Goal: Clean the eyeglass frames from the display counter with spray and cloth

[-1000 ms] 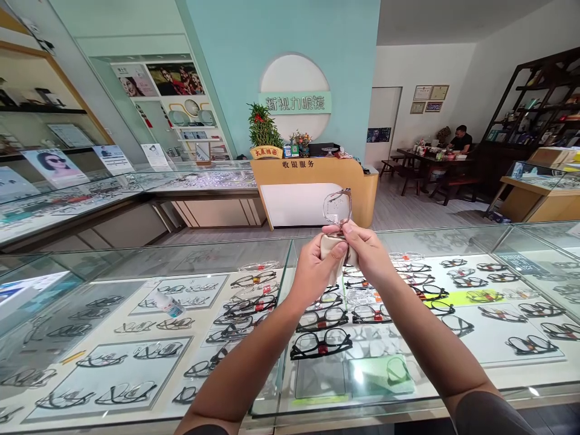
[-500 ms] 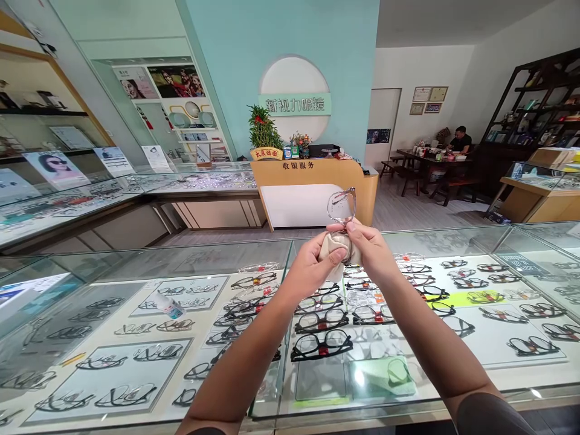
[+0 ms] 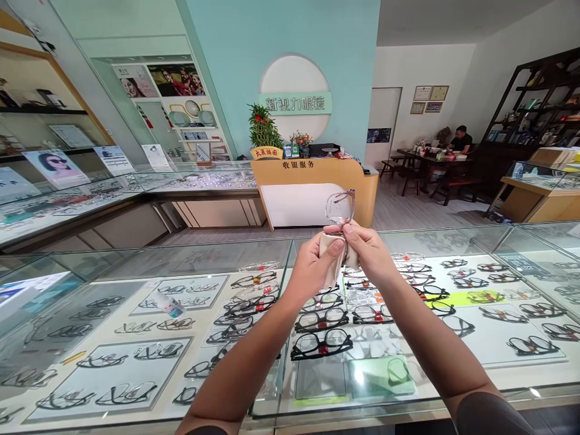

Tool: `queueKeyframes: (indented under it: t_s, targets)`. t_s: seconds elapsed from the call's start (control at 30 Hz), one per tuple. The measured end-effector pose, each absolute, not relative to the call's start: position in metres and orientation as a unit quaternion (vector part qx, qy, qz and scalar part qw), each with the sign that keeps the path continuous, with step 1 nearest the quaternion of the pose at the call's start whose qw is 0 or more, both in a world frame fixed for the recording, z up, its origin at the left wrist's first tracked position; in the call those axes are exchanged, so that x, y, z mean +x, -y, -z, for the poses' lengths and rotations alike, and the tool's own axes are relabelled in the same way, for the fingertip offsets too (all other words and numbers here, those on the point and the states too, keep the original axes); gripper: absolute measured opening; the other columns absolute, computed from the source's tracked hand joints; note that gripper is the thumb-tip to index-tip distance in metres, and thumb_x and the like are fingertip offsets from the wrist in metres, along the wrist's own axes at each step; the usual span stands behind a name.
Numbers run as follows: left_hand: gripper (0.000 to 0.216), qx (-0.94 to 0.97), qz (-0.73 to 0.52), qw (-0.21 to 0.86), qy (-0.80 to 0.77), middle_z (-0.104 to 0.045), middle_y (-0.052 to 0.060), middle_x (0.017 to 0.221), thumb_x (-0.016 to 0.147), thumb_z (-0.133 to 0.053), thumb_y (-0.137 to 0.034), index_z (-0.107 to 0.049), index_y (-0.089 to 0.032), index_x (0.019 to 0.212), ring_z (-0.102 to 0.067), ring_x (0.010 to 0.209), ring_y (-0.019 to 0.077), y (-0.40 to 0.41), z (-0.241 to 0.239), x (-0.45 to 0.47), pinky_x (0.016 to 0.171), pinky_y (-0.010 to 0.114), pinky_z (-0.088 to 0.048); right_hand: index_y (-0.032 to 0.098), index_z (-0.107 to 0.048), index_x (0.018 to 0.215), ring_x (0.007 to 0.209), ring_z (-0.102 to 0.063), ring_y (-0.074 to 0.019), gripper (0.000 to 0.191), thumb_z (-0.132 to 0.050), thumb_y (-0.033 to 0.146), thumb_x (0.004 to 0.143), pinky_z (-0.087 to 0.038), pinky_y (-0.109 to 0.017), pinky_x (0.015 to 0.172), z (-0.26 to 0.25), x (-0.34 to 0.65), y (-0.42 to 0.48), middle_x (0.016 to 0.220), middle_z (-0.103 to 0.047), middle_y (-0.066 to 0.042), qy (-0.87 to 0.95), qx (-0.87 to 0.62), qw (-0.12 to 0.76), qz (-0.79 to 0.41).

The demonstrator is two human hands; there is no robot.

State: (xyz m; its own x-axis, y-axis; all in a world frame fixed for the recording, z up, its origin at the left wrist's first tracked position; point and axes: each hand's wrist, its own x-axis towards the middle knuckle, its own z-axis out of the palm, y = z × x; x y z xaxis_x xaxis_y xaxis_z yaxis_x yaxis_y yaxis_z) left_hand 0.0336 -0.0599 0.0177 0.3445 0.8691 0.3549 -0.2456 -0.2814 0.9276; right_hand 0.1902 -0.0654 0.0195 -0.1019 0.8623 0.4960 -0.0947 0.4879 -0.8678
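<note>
A pair of clear-framed eyeglasses is held up in front of me, one lens upright above my hands and the rest mostly hidden by fingers and cloth. My left hand is closed on a beige cleaning cloth, its thumb pressing the cloth around the lower lens. With thumb and fingers pinched, my right hand grips the eyeglasses near the bridge. Both hands are close together above the glass display case.
Inside the case lie rows of eyeglasses. A small white bottle stands to the left on the glass. Beyond is a wooden cashier counter with a potted plant. Far right, a person sits at a dark table.
The cloth has shifted from a bunched shape to a flatter fold under my left thumb. The eyeglasses and both hands have moved slightly left.
</note>
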Motion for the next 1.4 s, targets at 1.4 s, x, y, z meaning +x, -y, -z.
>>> queueKeyframes:
  t_s: [1.4]
  targets:
    - [0.062, 0.627, -0.478, 0.546, -0.283, -0.071, 0.002, 0.069, 0.087, -0.075, -0.077, -0.074, -0.015, 0.091, -0.059, 0.056, 0.0136, 0.033, -0.025, 0.0, 0.055, 0.024, -0.045, 0.034, -0.089, 0.114, 0.114, -0.058, -0.0263, 0.041, -0.062, 0.063, 0.104, -0.046, -0.045, 0.111, -0.017, 0.198, 0.058, 0.108, -0.064, -0.006, 0.63, -0.311, 0.63, -0.332]
